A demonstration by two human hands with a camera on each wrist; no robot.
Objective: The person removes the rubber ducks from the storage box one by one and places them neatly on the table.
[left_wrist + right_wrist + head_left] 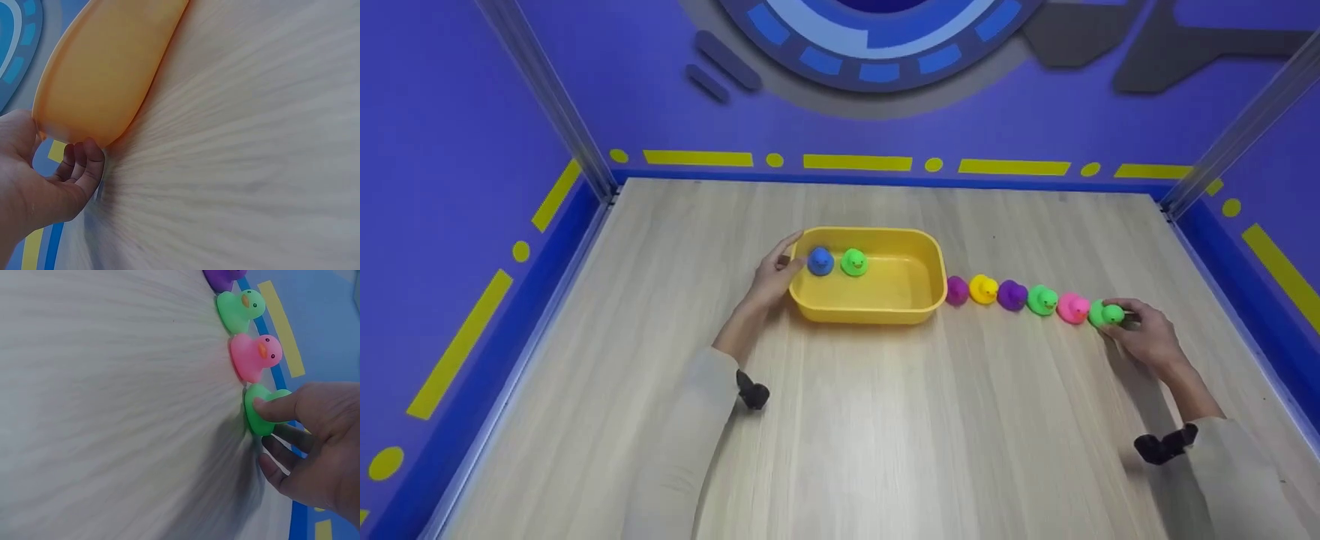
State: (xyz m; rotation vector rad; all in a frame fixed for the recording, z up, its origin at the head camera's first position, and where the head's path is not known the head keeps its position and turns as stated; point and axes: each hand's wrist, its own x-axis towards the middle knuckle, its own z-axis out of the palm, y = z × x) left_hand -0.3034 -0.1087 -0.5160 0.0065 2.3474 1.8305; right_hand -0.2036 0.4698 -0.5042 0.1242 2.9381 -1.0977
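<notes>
On the pale wood-grain table (847, 435), a bright green toy duck (1102, 313) is pinched by the right hand's (1149, 337) thumb and fingers, just past three o'clock from a yellow, rounded-rectangular plastic tub (870, 316). Between them, pink, green, purple, yellow and magenta toy ducks (1012, 295) are lined up. The tub's nine-o'clock end is gripped by the left hand (769, 280); inside, toward that end, a blue toy duck (820, 262) and another green toy duck (853, 262) are contained.

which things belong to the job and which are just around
Likely job:
yellow tub, left hand holding it
blue duck and green duck inside it
end green duck, right hand pinching it
five ducks lined up beside it

Just around:
wooden table
blue walls
</notes>
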